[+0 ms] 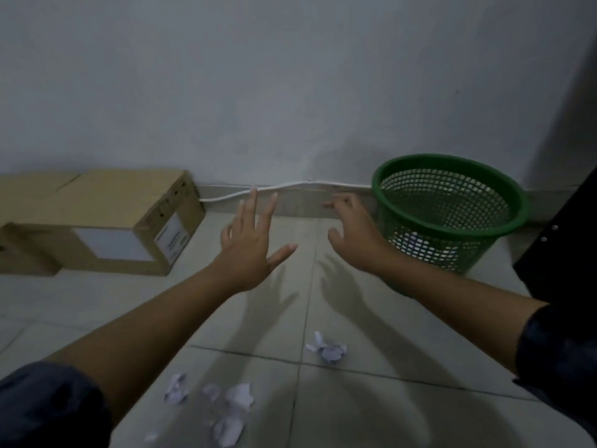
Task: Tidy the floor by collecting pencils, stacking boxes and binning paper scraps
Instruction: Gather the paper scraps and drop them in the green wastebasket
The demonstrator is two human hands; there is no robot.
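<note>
Pale floor tiles (371, 318) are meeting a grey wall (290, 76). Above them the left hand (248, 250) is hovering with fingers spread, holding nothing; the right hand (352, 234) is hanging empty too, fingers loosely curled, just beside the green mesh bin (449, 227). Crumpled paper scraps (328, 349) are lying nearer the person, more scraps (232, 412) lower left. Cardboard boxes (106, 221) are sitting against the wall at left.

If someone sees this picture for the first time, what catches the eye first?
Two bare hands, the left hand and the right hand, reach forward with open fingers, holding nothing. The green basket stands at the right by the wall. Crumpled paper scraps lie on the tiled floor near the person.
</note>
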